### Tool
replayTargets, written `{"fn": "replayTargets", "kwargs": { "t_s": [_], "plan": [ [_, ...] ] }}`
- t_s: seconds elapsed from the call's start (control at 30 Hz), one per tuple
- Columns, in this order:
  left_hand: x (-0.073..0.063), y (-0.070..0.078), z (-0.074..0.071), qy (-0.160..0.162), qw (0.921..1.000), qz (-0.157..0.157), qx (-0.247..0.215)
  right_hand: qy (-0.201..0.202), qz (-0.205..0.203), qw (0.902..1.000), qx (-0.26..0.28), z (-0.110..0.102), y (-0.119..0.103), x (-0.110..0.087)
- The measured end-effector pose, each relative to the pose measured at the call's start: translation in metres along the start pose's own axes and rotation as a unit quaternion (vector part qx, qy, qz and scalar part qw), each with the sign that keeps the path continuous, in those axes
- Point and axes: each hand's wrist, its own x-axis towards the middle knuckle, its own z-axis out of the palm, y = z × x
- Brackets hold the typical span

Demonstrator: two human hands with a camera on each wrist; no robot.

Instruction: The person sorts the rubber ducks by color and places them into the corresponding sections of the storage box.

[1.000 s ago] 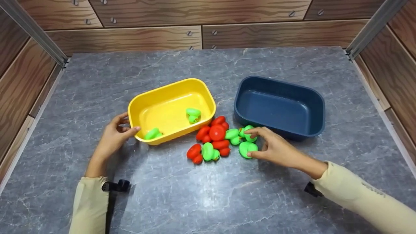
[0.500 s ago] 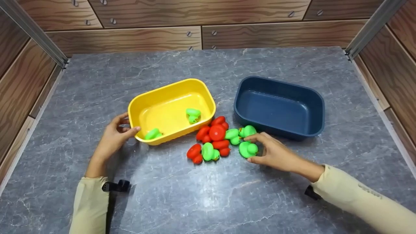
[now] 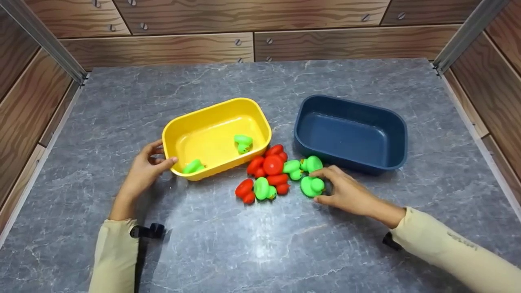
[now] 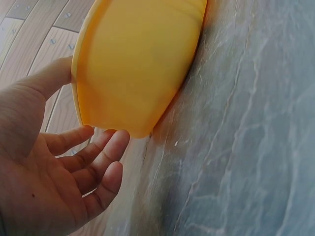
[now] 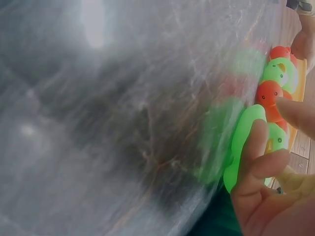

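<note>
- Change since one second earlier: the right hand (image 3: 346,192) has shifted toward the person, its index finger off the far green duck (image 3: 312,164) and now at the near green duck (image 3: 311,187); the boxes and the pile keep their places.
- Right hand: thumb and index finger curve about opposite sides of the near green duck, on the table (image 3: 228,244); whether they grip it cannot be told.
- Left hand (image 3: 140,174): grips the yellow box (image 3: 209,142) at its left end, thumb over the rim.
- Writing: dark marks on the right sleeve (image 3: 452,242), too small to read.
- Head view only: two green ducks (image 3: 243,143) inside the yellow box; the open blue box (image 3: 346,138) to its right.
- Left wrist view: the yellow box's outer wall, with fingertips against its lower edge.
- Right wrist view: duck faces with dark eyes, and red and green reflections on the table.
- Materials and shapes: smooth boxes, rounded at the corners; glossy, round-bodied red ducks (image 3: 273,165) and green ones piled between them on the near side; table grey, white-veined and shiny; panels (image 3: 183,51) wood-grained, with slotted screw heads.
</note>
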Motion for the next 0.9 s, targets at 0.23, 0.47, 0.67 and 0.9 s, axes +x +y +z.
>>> {"fn": "replayTargets", "kwargs": {
  "t_s": [0.23, 0.47, 0.67, 0.9],
  "plan": [
    [0.001, -0.001, 0.001, 0.002, 1.0, -0.001, -0.002, -0.006, 0.001, 0.9995, -0.03, 0.004, -0.001, 0.002],
    [0.0, 0.0, 0.0, 0.002, 1.0, -0.006, 0.004, -0.022, -0.011, 0.9986, -0.047, 0.01, 0.0, 0.004],
    [0.001, -0.001, 0.0, 0.003, 1.0, -0.003, 0.0, -0.026, -0.008, 0.9981, -0.056, 0.01, -0.001, 0.006],
    [0.002, -0.001, 0.001, 0.006, 1.0, -0.005, 0.0, -0.035, -0.001, 0.9975, -0.061, 0.011, -0.002, 0.008]
  ]
}}
